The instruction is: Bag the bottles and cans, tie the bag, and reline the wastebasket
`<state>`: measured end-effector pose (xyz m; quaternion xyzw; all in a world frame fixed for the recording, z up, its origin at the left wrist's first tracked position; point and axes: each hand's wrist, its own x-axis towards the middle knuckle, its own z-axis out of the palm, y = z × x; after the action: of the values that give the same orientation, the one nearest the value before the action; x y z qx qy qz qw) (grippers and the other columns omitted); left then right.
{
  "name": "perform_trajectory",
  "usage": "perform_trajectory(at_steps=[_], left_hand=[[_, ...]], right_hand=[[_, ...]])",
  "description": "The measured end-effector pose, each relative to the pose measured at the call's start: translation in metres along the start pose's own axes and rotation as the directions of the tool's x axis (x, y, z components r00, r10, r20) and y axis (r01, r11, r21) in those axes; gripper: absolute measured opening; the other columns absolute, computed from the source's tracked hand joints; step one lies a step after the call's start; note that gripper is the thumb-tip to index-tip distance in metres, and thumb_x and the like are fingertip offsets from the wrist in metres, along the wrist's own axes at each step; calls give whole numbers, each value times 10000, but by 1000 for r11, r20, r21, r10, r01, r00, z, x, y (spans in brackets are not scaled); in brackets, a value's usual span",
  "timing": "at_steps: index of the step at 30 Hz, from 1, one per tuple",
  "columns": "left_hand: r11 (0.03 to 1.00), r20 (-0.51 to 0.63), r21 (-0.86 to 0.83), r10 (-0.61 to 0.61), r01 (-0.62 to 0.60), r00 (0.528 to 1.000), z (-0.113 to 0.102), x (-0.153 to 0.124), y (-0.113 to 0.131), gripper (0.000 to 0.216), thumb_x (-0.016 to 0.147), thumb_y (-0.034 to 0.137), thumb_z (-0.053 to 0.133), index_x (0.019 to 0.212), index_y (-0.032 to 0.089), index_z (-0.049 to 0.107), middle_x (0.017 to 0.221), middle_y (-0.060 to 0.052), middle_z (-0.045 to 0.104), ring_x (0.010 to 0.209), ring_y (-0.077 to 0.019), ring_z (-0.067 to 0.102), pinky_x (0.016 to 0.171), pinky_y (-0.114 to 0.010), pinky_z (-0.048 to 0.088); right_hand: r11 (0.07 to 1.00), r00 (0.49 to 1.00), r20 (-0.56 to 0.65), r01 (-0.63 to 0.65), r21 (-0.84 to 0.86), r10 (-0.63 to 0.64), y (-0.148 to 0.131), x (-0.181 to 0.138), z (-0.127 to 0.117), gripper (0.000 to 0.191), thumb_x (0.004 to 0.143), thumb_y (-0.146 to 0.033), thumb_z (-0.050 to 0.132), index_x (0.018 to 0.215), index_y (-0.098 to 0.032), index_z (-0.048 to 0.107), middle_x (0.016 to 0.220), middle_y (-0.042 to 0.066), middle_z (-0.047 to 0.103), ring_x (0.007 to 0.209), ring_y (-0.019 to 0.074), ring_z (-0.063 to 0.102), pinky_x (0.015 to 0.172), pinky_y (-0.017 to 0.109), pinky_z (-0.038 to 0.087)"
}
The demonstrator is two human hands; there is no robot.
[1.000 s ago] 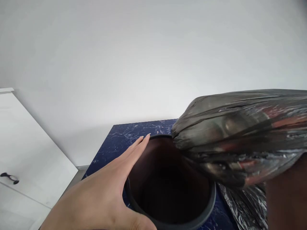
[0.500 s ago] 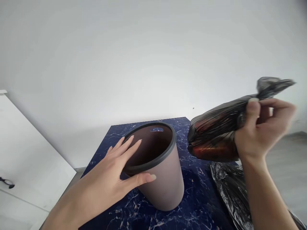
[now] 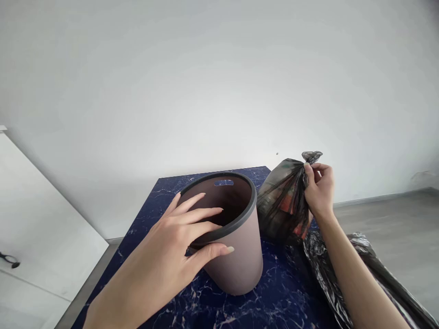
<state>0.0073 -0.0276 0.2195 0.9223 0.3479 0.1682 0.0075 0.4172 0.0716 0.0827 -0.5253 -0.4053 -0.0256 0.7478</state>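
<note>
Grip of the right hand (image 3: 319, 188): fingers closed on the twisted neck of the filled black bag (image 3: 279, 205), pinching it just below the knot. The bag hung from this grip with its long axis near vertical. The neck pointed up and the rounded base pointed down toward the dark blue marbled tabletop (image 3: 164, 196); whether the base touched the tabletop could not be told.

Grip of the left hand (image 3: 171, 256): closed on the dark rim of the waste bin (image 3: 240, 260), with the fingers hooked over the near edge into the mouth and the thumb pressed on the outer wall. The bin stood upright on the tabletop, axis vertical and mouth upward, with a handle slot visible in its far wall.

The bag hung between the two grips, just beside the bin's wall. Below the right grip, under the forearm, a loose black liner (image 3: 346, 274) lay crumpled over the tabletop's edge. A white cabinet (image 3: 37, 228) stood well to the left of the left grip, and grey floor (image 3: 394, 219) lay beyond the right one.

Half a second earlier the bag had been held higher and well clear of the tabletop. Its long axis was then near horizontal, with the neck pointing away from the bin. It had since swung upright and come down close to the bin. The left fingers had curled further over the rim.
</note>
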Motion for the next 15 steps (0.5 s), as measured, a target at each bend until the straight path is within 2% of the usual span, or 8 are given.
perform_trajectory(at_steps=[2, 7, 11, 15], left_hand=[[999, -24, 25, 31, -31, 999, 1, 0, -1, 401, 1070, 634, 617, 1416, 465, 731, 1527, 120, 700, 1605, -258, 484, 1418, -624, 216], [998, -56, 60, 39, -36, 998, 3, 0, 0, 402, 1082, 618, 610, 1402, 413, 741, 1439, 101, 763, 1531, -223, 572, 1393, -552, 344], [996, -64, 71, 52, -47, 997, 5, 0, -1, 368, 1089, 605, 604, 1359, 408, 760, 1412, 106, 776, 1546, -242, 555, 1375, -585, 370], [995, -61, 98, 41, -35, 997, 8, -1, -7, 356, 1092, 602, 600, 1349, 412, 756, 1406, 98, 780, 1551, -264, 550, 1368, -628, 361]], right_hand=[[1000, 999, -38, -23, -11, 23, 17, -1, 1, 518, 982, -708, 662, 1082, -206, 578, 1073, 83, 672, 1087, 270, 741, 965, 445, 604], [988, 971, -210, -133, -79, 114, 54, -1, -10, 377, 1061, -506, 676, 1220, -164, 670, 1168, 78, 712, 1045, 226, 719, 952, 452, 613], [955, 917, -348, -259, -142, 197, 84, -2, -20, 375, 1063, -456, 694, 1304, -168, 680, 1281, 97, 706, 1110, 242, 712, 981, 472, 615], [911, 884, -373, -368, -184, 282, 107, -5, -25, 381, 1060, -443, 706, 1324, -170, 683, 1295, 100, 710, 1125, 247, 718, 990, 482, 619]])
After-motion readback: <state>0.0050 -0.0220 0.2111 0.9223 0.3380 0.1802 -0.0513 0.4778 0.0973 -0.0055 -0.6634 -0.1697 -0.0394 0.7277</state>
